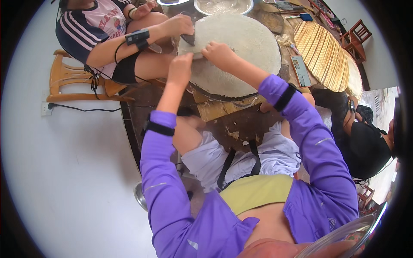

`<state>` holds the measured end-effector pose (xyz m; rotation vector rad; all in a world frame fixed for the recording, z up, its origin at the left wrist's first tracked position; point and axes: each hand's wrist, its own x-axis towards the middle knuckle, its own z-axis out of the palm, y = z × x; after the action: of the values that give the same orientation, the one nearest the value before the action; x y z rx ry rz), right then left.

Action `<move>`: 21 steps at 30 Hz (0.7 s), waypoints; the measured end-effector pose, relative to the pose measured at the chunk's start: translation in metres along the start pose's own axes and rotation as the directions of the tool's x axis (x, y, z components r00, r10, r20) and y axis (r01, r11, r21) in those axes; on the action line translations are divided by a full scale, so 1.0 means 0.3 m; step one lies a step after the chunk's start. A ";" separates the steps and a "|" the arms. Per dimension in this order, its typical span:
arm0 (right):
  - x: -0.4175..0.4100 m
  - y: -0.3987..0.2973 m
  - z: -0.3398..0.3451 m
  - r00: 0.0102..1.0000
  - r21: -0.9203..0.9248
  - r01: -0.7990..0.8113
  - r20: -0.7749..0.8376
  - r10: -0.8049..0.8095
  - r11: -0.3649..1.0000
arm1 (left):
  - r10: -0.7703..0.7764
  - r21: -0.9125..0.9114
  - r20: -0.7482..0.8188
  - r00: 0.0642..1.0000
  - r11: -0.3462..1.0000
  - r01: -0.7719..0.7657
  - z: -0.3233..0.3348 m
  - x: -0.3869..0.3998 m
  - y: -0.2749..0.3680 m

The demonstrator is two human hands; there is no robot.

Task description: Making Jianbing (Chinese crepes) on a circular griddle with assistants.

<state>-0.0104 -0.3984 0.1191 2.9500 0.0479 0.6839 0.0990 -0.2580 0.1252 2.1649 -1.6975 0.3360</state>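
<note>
A large round disc (pixel 245 42), coated with pale paste and dark along its lower edge, lies before me. My left hand (pixel 181 70) is closed at its near left edge. My right hand (pixel 220 55) is closed above its surface, a little to the right. Both hands grip the ends of a short pale flat piece (pixel 198 56), probably a scraper; the fingers hide most of it. Just beyond my left hand, a co-worker's hand (pixel 184 25) holds a dark scraper blade (pixel 188 39) at the disc's left rim.
A basin (pixel 224 6) of pale paste stands behind the disc. To the right are a smartphone (pixel 300 71), a round mat of split canes (pixel 322 54) and a blue brush (pixel 306 17). The co-worker's wooden chair (pixel 56 75) is at left; another person (pixel 367 145) sits at right.
</note>
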 end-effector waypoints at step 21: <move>-0.523 0.084 -0.301 0.987 0.145 -0.138 0.100 0.124 0.980 | -0.033 -0.437 0.002 0.999 0.899 0.030 -0.042 -0.187 0.575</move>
<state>-0.1908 -0.4231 0.1340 3.1500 -0.1087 0.5854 -0.0813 -0.2391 0.1377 1.8510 -1.5516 -0.0512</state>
